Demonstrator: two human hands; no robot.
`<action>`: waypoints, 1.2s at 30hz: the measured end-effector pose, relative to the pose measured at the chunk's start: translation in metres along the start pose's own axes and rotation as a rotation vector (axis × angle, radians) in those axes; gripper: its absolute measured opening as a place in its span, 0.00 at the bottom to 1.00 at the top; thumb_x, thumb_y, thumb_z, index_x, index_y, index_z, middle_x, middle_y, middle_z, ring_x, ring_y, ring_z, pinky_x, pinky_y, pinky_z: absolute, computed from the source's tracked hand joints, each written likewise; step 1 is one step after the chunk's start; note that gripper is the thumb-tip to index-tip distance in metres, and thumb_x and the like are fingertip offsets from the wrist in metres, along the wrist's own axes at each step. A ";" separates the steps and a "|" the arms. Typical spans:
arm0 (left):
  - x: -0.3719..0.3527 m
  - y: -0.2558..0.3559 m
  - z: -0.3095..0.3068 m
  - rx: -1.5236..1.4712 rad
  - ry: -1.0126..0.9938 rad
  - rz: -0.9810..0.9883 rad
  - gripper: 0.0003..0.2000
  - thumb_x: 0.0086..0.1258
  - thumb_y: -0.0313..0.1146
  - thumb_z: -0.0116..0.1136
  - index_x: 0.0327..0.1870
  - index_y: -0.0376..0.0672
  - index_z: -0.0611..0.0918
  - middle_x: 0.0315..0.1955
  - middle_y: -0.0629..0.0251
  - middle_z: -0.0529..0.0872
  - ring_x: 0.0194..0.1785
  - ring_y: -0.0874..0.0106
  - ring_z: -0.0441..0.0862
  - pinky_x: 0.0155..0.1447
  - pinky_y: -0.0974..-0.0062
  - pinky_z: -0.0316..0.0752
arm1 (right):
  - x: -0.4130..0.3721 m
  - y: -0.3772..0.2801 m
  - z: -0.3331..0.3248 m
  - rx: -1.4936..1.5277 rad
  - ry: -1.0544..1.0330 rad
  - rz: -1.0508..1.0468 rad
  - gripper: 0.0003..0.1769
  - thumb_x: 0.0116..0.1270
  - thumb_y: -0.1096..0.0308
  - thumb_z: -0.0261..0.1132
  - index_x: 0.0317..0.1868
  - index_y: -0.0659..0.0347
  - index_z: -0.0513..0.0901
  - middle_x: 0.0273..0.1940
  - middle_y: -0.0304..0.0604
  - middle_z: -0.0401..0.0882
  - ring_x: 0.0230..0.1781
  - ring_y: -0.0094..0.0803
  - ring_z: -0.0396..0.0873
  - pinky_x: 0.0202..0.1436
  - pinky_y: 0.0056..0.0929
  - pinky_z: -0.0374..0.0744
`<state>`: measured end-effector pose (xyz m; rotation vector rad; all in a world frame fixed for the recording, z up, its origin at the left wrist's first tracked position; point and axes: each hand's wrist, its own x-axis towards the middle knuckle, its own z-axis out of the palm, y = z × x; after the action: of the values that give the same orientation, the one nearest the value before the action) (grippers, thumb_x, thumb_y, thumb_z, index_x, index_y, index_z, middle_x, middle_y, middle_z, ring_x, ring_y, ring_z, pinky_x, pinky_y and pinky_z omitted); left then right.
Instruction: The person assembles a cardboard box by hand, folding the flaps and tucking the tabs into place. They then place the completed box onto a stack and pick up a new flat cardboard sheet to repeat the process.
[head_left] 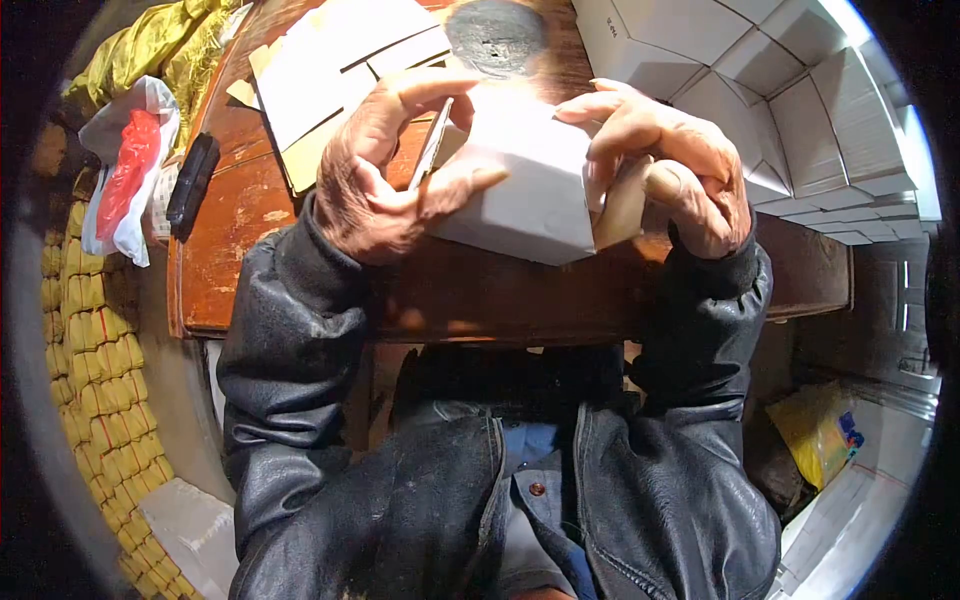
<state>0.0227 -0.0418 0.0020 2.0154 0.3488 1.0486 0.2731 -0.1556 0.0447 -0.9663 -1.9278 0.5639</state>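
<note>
A white cardboard box point(525, 190) is held above the front of the wooden table, with open flaps at both ends. My left hand point(385, 175) grips its left end, the thumb pressed on the near face and the fingers reaching over the top. At the right end, my right hand point(680, 165) has its index finger on the top edge. Its thumb and other fingers are at a brown-lined flap point(628, 205). Glare washes out the top of the box, and its inside is mostly hidden.
Flat white and brown card sheets point(330, 70) lie at the back left of the table point(240, 270). Stacked white boxes point(800, 110) fill the right side. A black object point(193, 185) sits at the left edge, near a red and white plastic bag point(130, 175). A dark round patch point(495, 38) marks the back.
</note>
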 end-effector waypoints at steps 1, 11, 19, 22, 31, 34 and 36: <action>0.000 -0.002 -0.003 0.041 -0.028 0.053 0.31 0.59 0.34 0.76 0.64 0.43 0.76 0.45 0.64 0.83 0.51 0.70 0.83 0.61 0.70 0.76 | 0.000 0.000 0.001 0.013 0.015 -0.003 0.20 0.70 0.58 0.61 0.41 0.71 0.83 0.44 0.55 0.84 0.51 0.42 0.81 0.60 0.37 0.75; 0.002 0.008 0.000 0.046 -0.048 0.006 0.28 0.63 0.27 0.69 0.67 0.42 0.75 0.49 0.61 0.83 0.56 0.70 0.82 0.65 0.69 0.75 | -0.001 0.002 0.007 0.124 0.075 0.033 0.16 0.69 0.62 0.66 0.46 0.70 0.85 0.46 0.51 0.84 0.49 0.37 0.82 0.57 0.32 0.78; 0.001 0.003 -0.002 0.093 -0.126 -0.021 0.27 0.67 0.19 0.61 0.69 0.42 0.72 0.56 0.60 0.82 0.62 0.68 0.80 0.68 0.70 0.76 | -0.003 0.016 -0.003 0.064 0.016 -0.079 0.23 0.64 0.56 0.68 0.46 0.70 0.86 0.45 0.54 0.86 0.49 0.42 0.83 0.61 0.40 0.77; 0.001 0.001 -0.002 0.088 -0.125 -0.012 0.27 0.67 0.19 0.61 0.69 0.43 0.72 0.56 0.61 0.82 0.61 0.69 0.81 0.66 0.70 0.77 | -0.004 0.017 -0.001 0.107 0.021 -0.055 0.22 0.62 0.56 0.70 0.45 0.70 0.86 0.45 0.54 0.86 0.49 0.43 0.83 0.60 0.40 0.77; 0.001 0.004 -0.002 0.117 -0.117 0.036 0.27 0.68 0.25 0.64 0.69 0.44 0.73 0.54 0.61 0.82 0.59 0.70 0.80 0.66 0.71 0.76 | -0.005 0.014 -0.001 0.152 0.010 -0.011 0.19 0.63 0.62 0.70 0.45 0.71 0.86 0.45 0.55 0.85 0.52 0.46 0.82 0.58 0.41 0.78; 0.001 0.006 -0.005 0.090 -0.117 0.031 0.28 0.67 0.29 0.66 0.69 0.43 0.73 0.54 0.61 0.81 0.60 0.70 0.79 0.66 0.71 0.73 | -0.005 0.019 -0.002 0.163 0.009 -0.034 0.22 0.61 0.59 0.72 0.45 0.71 0.86 0.45 0.54 0.85 0.54 0.47 0.81 0.61 0.42 0.77; 0.000 0.008 -0.005 0.058 -0.119 0.016 0.29 0.67 0.32 0.67 0.69 0.43 0.73 0.54 0.61 0.81 0.60 0.70 0.78 0.67 0.71 0.72 | -0.005 0.017 0.002 0.235 0.027 -0.039 0.24 0.59 0.56 0.74 0.45 0.70 0.86 0.46 0.54 0.85 0.56 0.47 0.81 0.64 0.44 0.75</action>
<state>0.0178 -0.0441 0.0095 2.1250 0.3042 0.9333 0.2800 -0.1492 0.0296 -0.7810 -1.8055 0.7324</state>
